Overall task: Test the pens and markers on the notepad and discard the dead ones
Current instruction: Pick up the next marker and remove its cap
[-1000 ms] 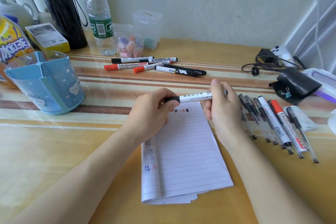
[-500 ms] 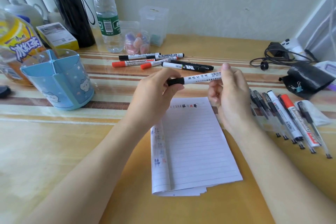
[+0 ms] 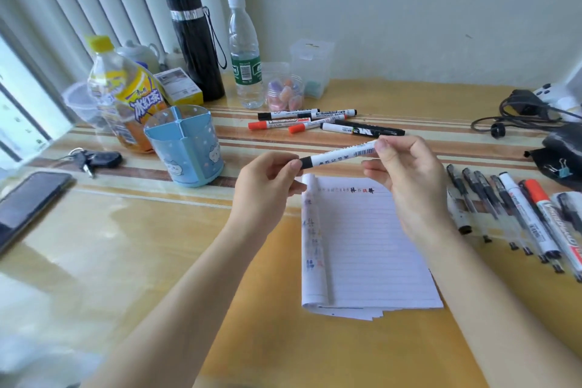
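**A marker held at both ends above the notepad**

The left hand (image 3: pixel 267 179) pinches the black end of a white marker (image 3: pixel 340 153) between thumb and fingers. The right hand (image 3: pixel 406 173) pinches the other end, and its fingers cover that tip, so the shape of the tip cannot be seen. The marker is in the air, tilted with its right end higher, just above the far edge of the notepad (image 3: pixel 362 246). The print on the marker is too small to read.

The notepad lies on the table (image 3: pixel 157 261) between the two forearms. Its left side is rolled over. A row of small test marks stands on its top line, but they are hard to make out.

Far from the hands lies a group of markers (image 3: pixel 315 121), some with red caps, some with black. On the right is a row of pens (image 3: pixel 510 211); the picture edge cuts off the last ones. A blue pen holder (image 3: pixel 185 148) stands on the left; what is inside cannot be seen. A phone (image 3: pixel 28 201) at the left edge is only partly visible.
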